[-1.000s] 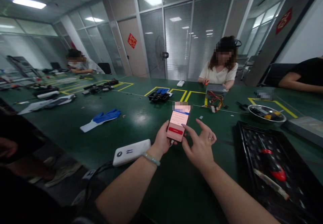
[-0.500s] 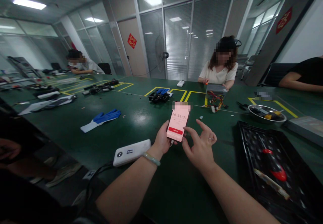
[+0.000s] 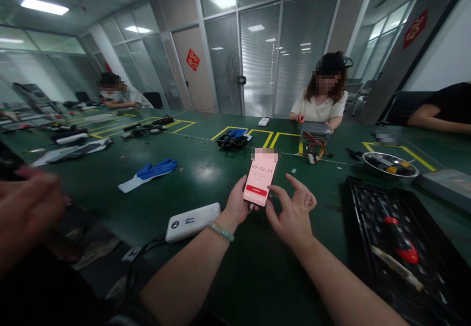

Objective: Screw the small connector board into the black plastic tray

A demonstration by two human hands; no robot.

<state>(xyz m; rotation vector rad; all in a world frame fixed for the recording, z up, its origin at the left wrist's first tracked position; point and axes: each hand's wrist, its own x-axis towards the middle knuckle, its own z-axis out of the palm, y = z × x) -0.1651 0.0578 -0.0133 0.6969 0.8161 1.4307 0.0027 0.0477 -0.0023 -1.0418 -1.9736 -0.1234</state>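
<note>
My left hand (image 3: 237, 199) is wrapped round a phone (image 3: 260, 176), holding it tilted up above the green table. Its pink screen reads 00:32:31 over a red button, and a cable end shows at its bottom edge. Close by on the right is my right hand (image 3: 293, 209), fingers apart and holding nothing. Its index finger and thumb are near the phone's lower right edge; whether they touch it I cannot tell. A white power bank (image 3: 193, 221) with a dark cable lies left of my left wrist.
At right, a black tray (image 3: 405, 247) holds a red-and-black screwdriver (image 3: 401, 240). Behind it stands a metal bowl (image 3: 390, 165) of tools. A blue-and-white glove (image 3: 149, 174) lies left. Opposite, a person handles a metal box (image 3: 315, 131) with wires. Another person's hands (image 3: 29, 213) are at left.
The other person's hands at the left edge have come up and further into view. My hands and the phone have hardly moved.
</note>
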